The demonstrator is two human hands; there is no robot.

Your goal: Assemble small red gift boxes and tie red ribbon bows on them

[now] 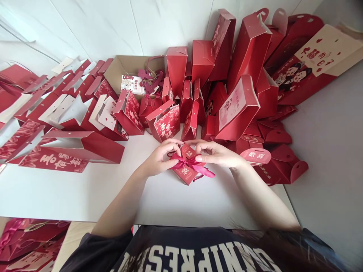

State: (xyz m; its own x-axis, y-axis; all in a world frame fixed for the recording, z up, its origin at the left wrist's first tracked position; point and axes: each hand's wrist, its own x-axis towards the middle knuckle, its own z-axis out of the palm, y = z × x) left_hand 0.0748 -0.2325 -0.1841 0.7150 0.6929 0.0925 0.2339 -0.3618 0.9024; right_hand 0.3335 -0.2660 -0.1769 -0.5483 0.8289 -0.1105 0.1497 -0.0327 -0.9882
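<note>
A small red box with pale printed characters lies on the white table near its middle, tied with a magenta ribbon bow. On the box's left side, my left hand pinches the bow's left loop between thumb and fingers. My right hand pinches the right loop, its thumb resting over the ribbon. One ribbon tail hangs toward the lower right, beside a dark red twisted cord. The far fingertips of both hands rest around the box's top edge.
Open red gift bags crowd the left of the white table. Behind, a cardboard box holds cards and ribbons. Tall red boxes and bags stand at the back and right. More red packages lie below at the left.
</note>
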